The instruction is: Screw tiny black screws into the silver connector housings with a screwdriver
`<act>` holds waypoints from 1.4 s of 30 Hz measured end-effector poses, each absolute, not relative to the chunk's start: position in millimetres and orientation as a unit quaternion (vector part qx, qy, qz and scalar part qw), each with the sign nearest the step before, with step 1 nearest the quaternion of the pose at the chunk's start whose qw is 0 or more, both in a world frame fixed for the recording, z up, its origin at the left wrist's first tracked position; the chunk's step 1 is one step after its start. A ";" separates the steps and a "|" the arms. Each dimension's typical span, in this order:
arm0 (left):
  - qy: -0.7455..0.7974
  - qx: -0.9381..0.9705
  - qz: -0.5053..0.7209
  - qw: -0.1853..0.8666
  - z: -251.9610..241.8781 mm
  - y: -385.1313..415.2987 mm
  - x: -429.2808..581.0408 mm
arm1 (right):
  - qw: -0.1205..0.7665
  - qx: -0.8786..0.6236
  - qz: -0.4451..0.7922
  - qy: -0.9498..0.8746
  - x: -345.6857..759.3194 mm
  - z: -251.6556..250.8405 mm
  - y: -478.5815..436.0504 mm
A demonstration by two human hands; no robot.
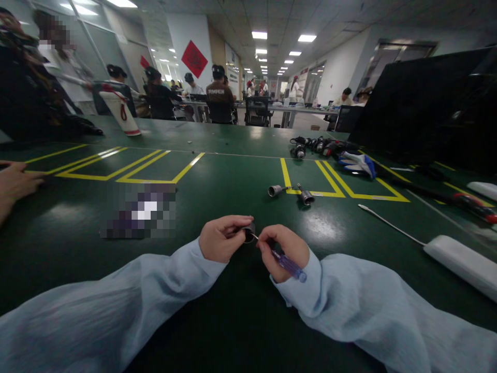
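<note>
My left hand [221, 239] is closed around a small dark round socket part [249, 233] just above the green table [233, 176]. My right hand [282, 250] grips a screwdriver with a clear purple handle [289, 266]; its thin metal tip points into the part in my left hand. Both forearms wear light blue sleeves and rest near the table's front edge. Two more small metal socket parts [276, 190] [306, 197] lie on the table beyond my hands, by a yellow line.
A pile of dark parts [310, 146] and a blue-white glove [359, 163] lie at the back right. A white power strip [462, 263] with its cable sits on the right. Another person's hand [13, 184] rests at the left edge. People work at distant tables.
</note>
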State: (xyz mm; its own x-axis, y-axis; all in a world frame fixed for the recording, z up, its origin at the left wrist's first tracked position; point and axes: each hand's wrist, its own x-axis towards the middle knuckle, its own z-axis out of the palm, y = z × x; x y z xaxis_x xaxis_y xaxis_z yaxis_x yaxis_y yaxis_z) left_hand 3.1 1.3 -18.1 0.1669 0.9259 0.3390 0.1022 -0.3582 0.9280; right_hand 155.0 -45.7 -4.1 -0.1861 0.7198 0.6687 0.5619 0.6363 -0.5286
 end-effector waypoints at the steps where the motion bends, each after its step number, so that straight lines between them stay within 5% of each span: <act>1: 0.395 0.650 0.507 0.406 -19.0 2.1 2.8 | 0.482 -0.418 0.078 -0.766 154.9 -4.2 -45.6; 16: 0.408 0.647 0.501 0.404 -9.7 2.5 4.5 | 0.492 -0.426 0.092 -0.754 156.0 -1.3 -47.5; 23: 0.507 0.593 0.524 0.341 -19.3 64.1 -8.3 | 0.450 -0.364 0.074 -0.812 154.8 -6.8 -41.4; 42: 0.626 0.711 0.316 0.056 3.0 222.7 -0.5 | 0.383 -0.298 0.119 -0.866 155.8 -20.8 -26.6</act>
